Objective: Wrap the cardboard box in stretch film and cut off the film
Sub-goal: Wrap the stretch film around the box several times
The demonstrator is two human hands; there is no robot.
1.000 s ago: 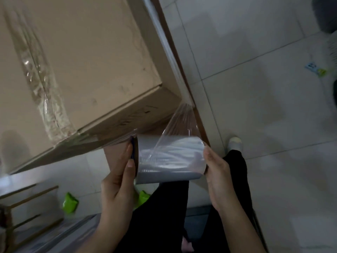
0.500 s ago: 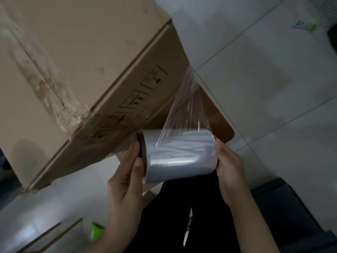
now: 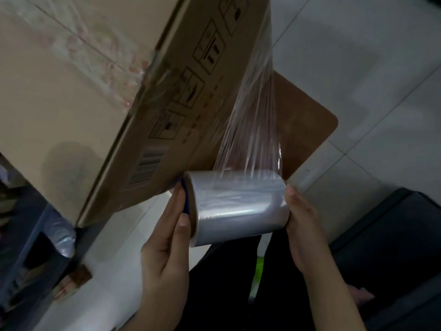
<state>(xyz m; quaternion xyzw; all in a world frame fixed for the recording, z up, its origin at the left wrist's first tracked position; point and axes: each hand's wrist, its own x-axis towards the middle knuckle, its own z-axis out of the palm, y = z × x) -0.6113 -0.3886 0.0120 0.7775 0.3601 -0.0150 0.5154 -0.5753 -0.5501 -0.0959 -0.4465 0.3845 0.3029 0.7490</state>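
Note:
A large cardboard box point(image 3: 71, 103) fills the upper left, its side panel printed with handling symbols and a barcode. It rests on a brown board point(image 3: 307, 125). A roll of clear stretch film point(image 3: 238, 206) lies sideways just below the box's side. My left hand point(image 3: 167, 240) grips the roll's left end by its blue core, and my right hand point(image 3: 303, 223) presses on the right end. A taut sheet of film point(image 3: 253, 120) runs from the roll up to the box's far corner. Film also clings across the box's top and side.
White floor tiles point(image 3: 381, 68) spread to the right. A dark mat or bin point(image 3: 393, 247) lies at the lower right. My dark trouser legs point(image 3: 226, 283) are below the roll. A bin with a clear bag point(image 3: 59, 237) and clutter stand at the lower left.
The roll has travelled along the box's side, pulling out a longer sheet of film. More of the printed side panel and the brown board show as my view shifts around the box.

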